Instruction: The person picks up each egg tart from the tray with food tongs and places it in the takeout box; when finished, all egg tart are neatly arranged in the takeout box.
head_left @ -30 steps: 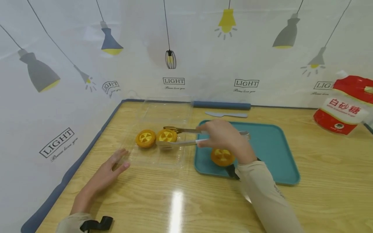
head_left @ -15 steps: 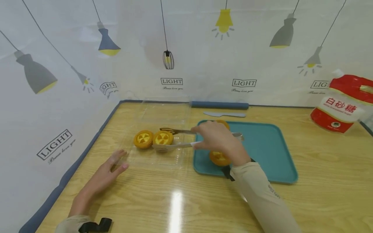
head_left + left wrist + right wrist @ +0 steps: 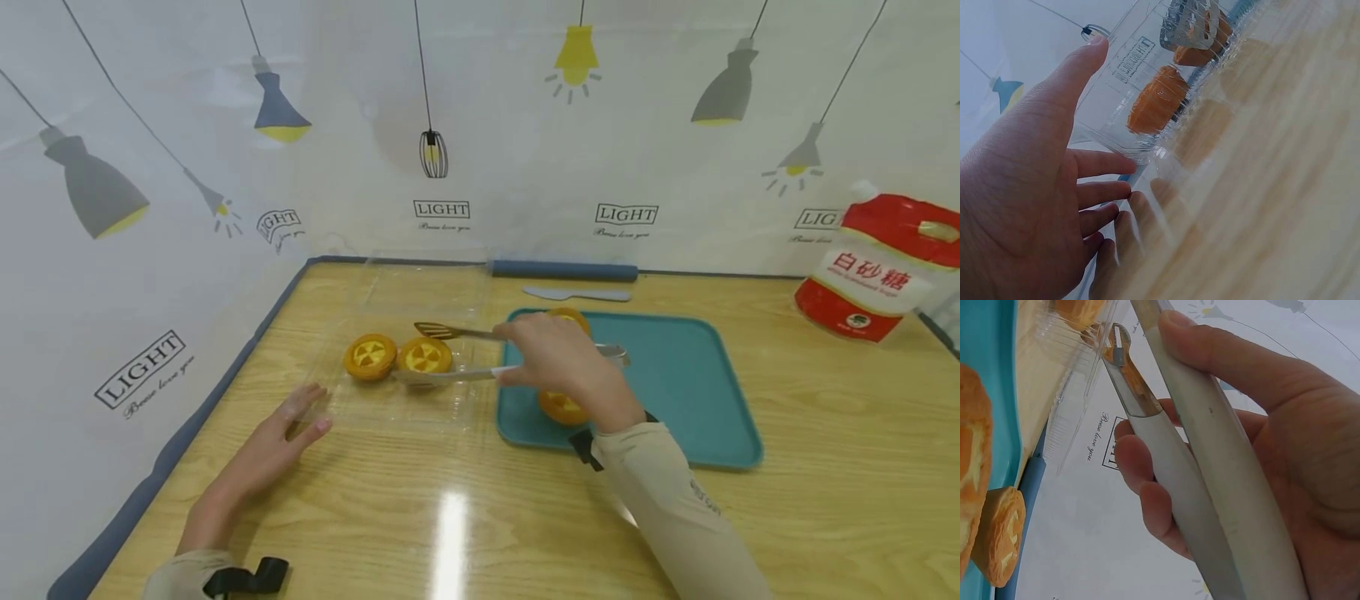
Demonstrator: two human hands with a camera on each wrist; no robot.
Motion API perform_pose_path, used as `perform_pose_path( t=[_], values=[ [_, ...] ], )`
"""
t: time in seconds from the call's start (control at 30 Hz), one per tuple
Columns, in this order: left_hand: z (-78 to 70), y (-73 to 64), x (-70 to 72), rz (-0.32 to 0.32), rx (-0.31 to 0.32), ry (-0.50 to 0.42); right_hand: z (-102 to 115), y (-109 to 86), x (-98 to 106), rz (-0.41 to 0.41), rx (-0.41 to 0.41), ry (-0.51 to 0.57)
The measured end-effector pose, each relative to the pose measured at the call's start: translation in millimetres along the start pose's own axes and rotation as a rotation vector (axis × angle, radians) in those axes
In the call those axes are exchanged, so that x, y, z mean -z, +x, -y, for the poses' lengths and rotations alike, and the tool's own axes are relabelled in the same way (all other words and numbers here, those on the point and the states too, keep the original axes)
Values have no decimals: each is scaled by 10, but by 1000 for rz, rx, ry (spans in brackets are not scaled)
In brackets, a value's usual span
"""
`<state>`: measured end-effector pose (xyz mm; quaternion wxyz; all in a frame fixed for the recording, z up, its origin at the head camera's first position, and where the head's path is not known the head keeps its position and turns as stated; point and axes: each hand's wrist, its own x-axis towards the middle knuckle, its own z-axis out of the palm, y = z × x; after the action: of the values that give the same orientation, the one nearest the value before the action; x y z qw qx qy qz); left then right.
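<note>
Only the right wrist view shows fingers (image 3: 1133,459) curled round tongs (image 3: 1213,444).

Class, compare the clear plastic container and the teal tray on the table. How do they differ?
The container is see-through, while the tray is solid teal. The container has a lid, lying open behind it; the tray has none. The left hand is beside the container, while the right hand, gripping tongs, is over the tray. Both lie on the table and bear tarts.

Apparently a food-preparation corner: white lamp-printed sheeting (image 3: 510,125) far and left, yellow wood-grain table (image 3: 360,517), 4 round golden tarts (image 3: 370,357), 1 red-and-white plastic sugar bag (image 3: 873,271) far right.
</note>
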<state>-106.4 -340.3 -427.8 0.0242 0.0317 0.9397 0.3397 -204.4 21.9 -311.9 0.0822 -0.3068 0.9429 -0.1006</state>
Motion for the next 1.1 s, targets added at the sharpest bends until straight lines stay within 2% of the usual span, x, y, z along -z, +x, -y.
perform_pose_path(
  t=[0.4, 0.6, 0.87, 1.1],
  values=[
    [19, 4, -30, 6, -9, -21, -71, -66, -20, -38, 16, -9],
    [12, 4, -3, 2, -17, -19, -122, -142, 41, -69, 33, -4],
    [24, 6, 23, -1, -19, -25, -364, -267, 230, -142, 60, 98],
    [1, -2, 10, -5, 4, -30, -638, -446, 379, -158, -14, 170]
  ],
)
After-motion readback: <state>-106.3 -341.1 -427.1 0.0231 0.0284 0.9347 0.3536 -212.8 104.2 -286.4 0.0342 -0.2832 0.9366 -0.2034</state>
